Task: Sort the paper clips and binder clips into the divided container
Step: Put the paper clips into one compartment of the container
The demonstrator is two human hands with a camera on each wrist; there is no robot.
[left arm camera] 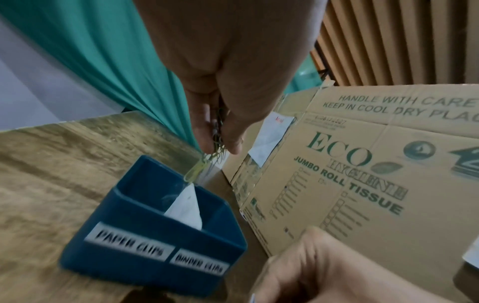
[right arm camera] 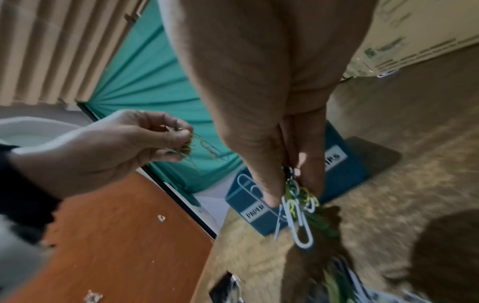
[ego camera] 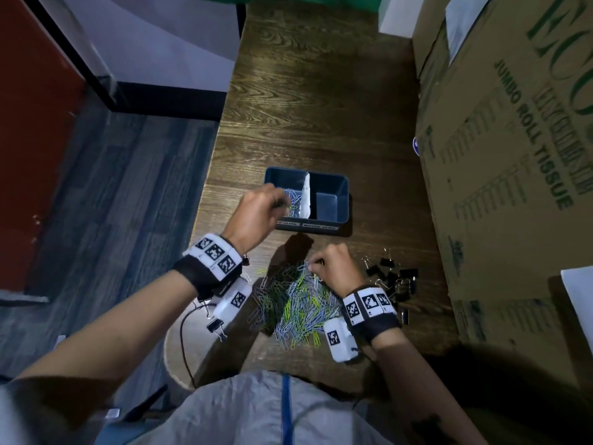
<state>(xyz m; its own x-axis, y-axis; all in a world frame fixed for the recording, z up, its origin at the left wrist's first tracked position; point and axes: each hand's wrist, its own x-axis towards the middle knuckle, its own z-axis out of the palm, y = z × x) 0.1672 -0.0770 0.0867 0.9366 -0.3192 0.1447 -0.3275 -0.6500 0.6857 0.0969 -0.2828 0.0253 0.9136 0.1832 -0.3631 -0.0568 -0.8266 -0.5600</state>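
The blue container point(ego camera: 332, 207) sits mid-table, well in from the left edge of the wooden table point(ego camera: 321, 107), with bare wood beyond it and a cardboard box point(ego camera: 513, 155) crowding the right side. The left hand point(ego camera: 256, 213) hangs over the left compartment, fingers pinched on a small bunch of paper clips point(left arm camera: 204, 162) — some already lie inside. The right hand point(ego camera: 333, 268) pinches another bunch point(right arm camera: 298, 209) just above the loose pile of paper clips point(ego camera: 295, 303) near the front edge; black binder clips point(ego camera: 394, 277) lie beside it. Labels read "PAPER CLIPS" and "BINDER CLIPS"; the box says "ECO", "JUMBO ROLL TISSUE", "HANDLE WITH CARE".
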